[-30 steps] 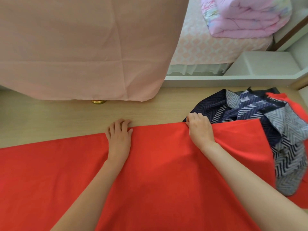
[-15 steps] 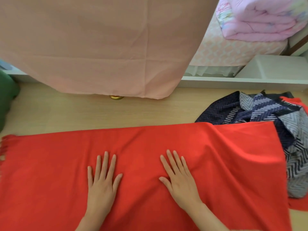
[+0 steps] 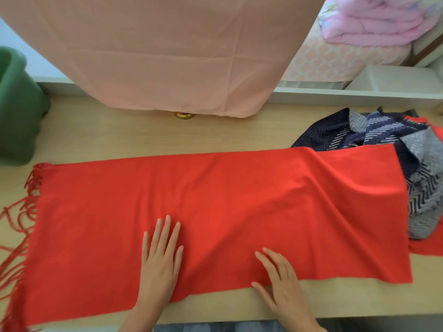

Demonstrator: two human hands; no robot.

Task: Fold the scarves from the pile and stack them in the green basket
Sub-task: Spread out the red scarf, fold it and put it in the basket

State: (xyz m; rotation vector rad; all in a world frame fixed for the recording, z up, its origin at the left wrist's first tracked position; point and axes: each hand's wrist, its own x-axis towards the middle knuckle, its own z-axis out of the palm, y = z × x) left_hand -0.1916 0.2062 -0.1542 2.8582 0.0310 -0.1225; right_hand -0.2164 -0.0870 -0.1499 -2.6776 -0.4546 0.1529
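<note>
Hands nearest. Left hand (image 3: pixel 160 262) lies palm down on the red scarf (image 3: pixel 215 200), just inside its near hem and left of its middle; fingers are straight and slightly spread, pressing the cloth flat. Right hand (image 3: pixel 282 281) sits at the same hem, right of the scarf's middle; its fingers are straight and loosely fanned with the tips on the cloth, while the thumb and palm lie off the hem over the bare wooden table (image 3: pixel 119 137). Neither hand pinches anything. The scarf is spread lengthwise across the table, its fringe (image 3: pixel 16 224) trailing off its left end. Its right end rides up over a pile of navy and grey chevron scarves (image 3: pixel 393 142), heaped at the scarf's far right corner. The green basket (image 3: pixel 16 111) stands beyond the scarf's far left corner, apart from it; its inside cannot be seen. Past the scarf's far edge a pink cloth (image 3: pixel 167 56) hangs down to the table, with a small brass object (image 3: pixel 183 115) showing under its hem. Farther off, beyond the scarf's right end, is a bed with a pink quilt (image 3: pixel 374 20).
</note>
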